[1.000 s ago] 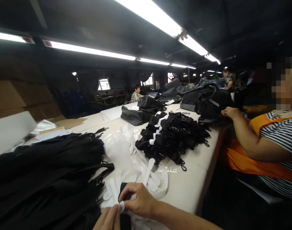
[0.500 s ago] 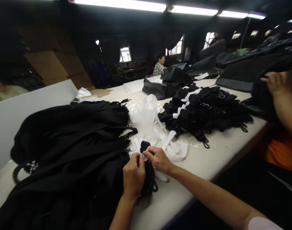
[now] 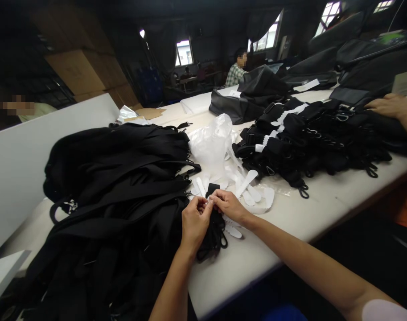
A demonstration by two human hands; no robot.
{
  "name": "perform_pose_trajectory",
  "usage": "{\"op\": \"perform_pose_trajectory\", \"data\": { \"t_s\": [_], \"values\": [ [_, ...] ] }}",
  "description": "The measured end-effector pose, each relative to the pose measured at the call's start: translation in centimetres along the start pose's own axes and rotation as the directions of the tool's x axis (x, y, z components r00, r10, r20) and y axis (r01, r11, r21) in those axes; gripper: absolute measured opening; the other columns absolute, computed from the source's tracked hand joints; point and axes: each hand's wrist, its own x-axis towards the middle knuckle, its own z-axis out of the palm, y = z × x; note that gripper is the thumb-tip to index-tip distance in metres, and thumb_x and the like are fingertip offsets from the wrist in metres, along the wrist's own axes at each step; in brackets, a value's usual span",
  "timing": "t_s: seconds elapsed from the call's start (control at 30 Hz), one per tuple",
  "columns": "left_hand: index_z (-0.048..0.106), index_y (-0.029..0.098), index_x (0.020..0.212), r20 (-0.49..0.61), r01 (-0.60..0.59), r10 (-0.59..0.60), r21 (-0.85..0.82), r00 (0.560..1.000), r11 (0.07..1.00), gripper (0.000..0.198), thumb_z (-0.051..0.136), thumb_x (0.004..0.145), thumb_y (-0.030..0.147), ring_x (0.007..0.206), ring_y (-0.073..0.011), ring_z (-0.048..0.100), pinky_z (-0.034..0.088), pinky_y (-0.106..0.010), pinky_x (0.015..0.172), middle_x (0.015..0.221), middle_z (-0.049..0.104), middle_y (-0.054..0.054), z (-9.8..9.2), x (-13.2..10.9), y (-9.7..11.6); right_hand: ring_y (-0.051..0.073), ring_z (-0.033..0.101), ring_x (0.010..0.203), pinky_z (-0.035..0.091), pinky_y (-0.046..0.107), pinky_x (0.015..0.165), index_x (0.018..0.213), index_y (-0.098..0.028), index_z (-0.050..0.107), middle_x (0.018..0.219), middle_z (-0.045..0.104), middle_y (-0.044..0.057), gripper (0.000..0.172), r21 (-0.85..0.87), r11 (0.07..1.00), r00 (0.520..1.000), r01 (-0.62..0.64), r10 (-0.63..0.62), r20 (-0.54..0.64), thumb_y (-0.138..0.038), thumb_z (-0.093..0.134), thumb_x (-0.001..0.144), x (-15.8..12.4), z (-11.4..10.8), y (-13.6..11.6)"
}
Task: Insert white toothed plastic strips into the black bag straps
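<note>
Fingertips together, my left hand (image 3: 195, 220) and my right hand (image 3: 232, 206) meet over a folded black webbing strap (image 3: 213, 189). Both are closed in a pinch on a small white strip at the strap, mostly hidden by the fingers. More white strips with scalloped edges (image 3: 246, 185) lie just beyond my right hand. Below the hands, black straps with hooks (image 3: 219, 236) rest on the table. A large heap of long black straps (image 3: 123, 178) spreads beside my left hand.
A crumpled clear plastic bag (image 3: 211, 142) lies behind the white strips. Black straps bundled with white bands (image 3: 290, 147) are piled to the right on the pale table (image 3: 256, 249). A co-worker's hand (image 3: 388, 107) reaches in at far right; a white panel (image 3: 72, 129) stands left.
The view has tilted down and turned left, so things appear shifted right and the ceiling lights are gone. My hands have come closer together, still pinching at the strap.
</note>
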Motion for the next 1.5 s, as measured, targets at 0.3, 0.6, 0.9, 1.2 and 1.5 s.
{"op": "perform_pose_trajectory", "data": {
  "t_s": [0.3, 0.6, 0.9, 1.2, 1.5],
  "values": [
    [0.063, 0.018, 0.09, 0.004, -0.042, 0.042, 0.08, 0.999, 0.996, 0.011, 0.061, 0.082, 0.025, 0.063, -0.0141, 0.059, 0.047, -0.025, 0.063, 0.075, 0.063, -0.001, 0.2, 0.3, -1.1, 0.01, 0.055, 0.055, 0.042, 0.022, 0.053, 0.103, -0.017, 0.056, 0.071, 0.054, -0.004, 0.022, -0.03, 0.999, 0.997, 0.027, -0.029, -0.065, -0.018, 0.057, 0.081, -0.2, -0.2, -0.3],
    [0.064, 0.02, 0.087, -0.086, -0.133, 0.15, 0.179, 0.985, 0.975, 0.015, 0.052, 0.091, 0.027, 0.073, -0.0171, 0.056, 0.041, -0.029, 0.072, 0.08, 0.06, -0.003, 1.3, 0.3, -1.3, 0.01, 0.053, 0.065, 0.045, 0.026, 0.064, 0.083, -0.018, 0.062, 0.088, 0.056, 0.0, 0.013, -0.325, 0.933, 0.978, 0.157, -0.193, -0.079, -0.007, 0.064, 0.076, -0.8, -0.8, -1.0],
    [0.062, 0.02, 0.088, -0.174, -0.059, 0.06, 0.014, 0.983, 0.998, 0.022, 0.05, 0.095, 0.038, 0.073, -0.0145, 0.06, 0.045, -0.024, 0.071, 0.079, 0.064, 0.0, 0.9, 0.1, -0.6, 0.014, 0.052, 0.072, 0.043, 0.027, 0.068, 0.08, -0.019, 0.061, 0.077, 0.056, -0.001, 0.008, -0.116, 0.957, 0.962, 0.267, -0.272, -0.022, -0.024, 0.066, 0.084, -0.9, -0.8, -1.8],
    [0.062, 0.021, 0.089, -0.141, -0.084, 0.084, 0.006, 0.986, 0.996, 0.014, 0.056, 0.091, 0.033, 0.073, -0.0153, 0.067, 0.046, -0.022, 0.068, 0.079, 0.069, 0.0, 0.1, -0.7, 0.2, 0.008, 0.049, 0.061, 0.043, 0.024, 0.056, 0.076, -0.017, 0.064, 0.113, 0.061, 0.005, 0.026, 0.18, 0.969, 0.985, 0.168, -0.17, 0.0, -0.041, 0.073, 0.079, -0.7, -0.6, -1.8],
    [0.059, 0.02, 0.084, -0.016, -0.223, 0.229, 0.169, 0.973, 0.96, 0.019, 0.046, 0.096, 0.028, 0.057, -0.0116, 0.059, 0.039, -0.021, 0.058, 0.066, 0.063, 0.002, 0.3, -0.9, -0.4, 0.012, 0.053, 0.064, 0.042, 0.024, 0.06, 0.077, -0.016, 0.063, 0.071, 0.061, -0.001, 0.019, 0.032, 0.994, 0.993, 0.104, -0.102, -0.063, -0.034, 0.068, 0.082, -1.2, -0.6, -1.8]
  ]
}}
